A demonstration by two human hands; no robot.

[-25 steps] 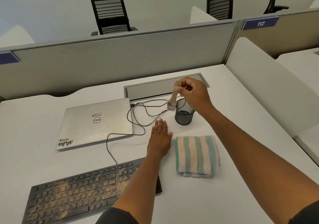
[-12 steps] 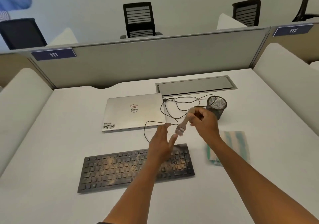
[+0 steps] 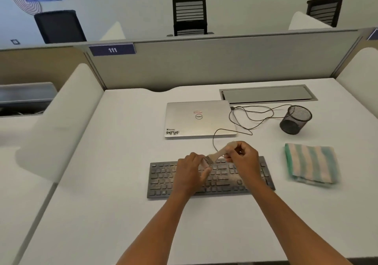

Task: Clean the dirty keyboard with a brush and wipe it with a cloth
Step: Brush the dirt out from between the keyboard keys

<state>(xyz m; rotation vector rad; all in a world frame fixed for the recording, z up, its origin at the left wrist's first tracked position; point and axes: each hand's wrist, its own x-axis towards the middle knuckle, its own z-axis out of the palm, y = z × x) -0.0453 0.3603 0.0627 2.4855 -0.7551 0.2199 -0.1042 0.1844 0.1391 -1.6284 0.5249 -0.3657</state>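
**Brush poised directly over the keyboard**

Head view: the right hand (image 3: 242,158) pinches the brush (image 3: 216,155) handle, which slants down-left to bristles at the left hand's (image 3: 190,171) curled fingers. The keyboard (image 3: 161,180) lies directly beneath both hands; the cloth (image 3: 311,163) lies right of the right hand.

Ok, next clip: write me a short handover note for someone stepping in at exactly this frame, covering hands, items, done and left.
Right hand grips the wooden handle of the brush, held above the keyboard.
Left hand is at the bristle end, fingers touching it; whether it grips is unclear.
Keyboard lies on the desk, dust on its keys.
Striped cloth lies folded to its right, untouched. Mesh cup stands behind the cloth.
Done: brush is in hand.
Left: brush the keys, then wipe with the cloth.
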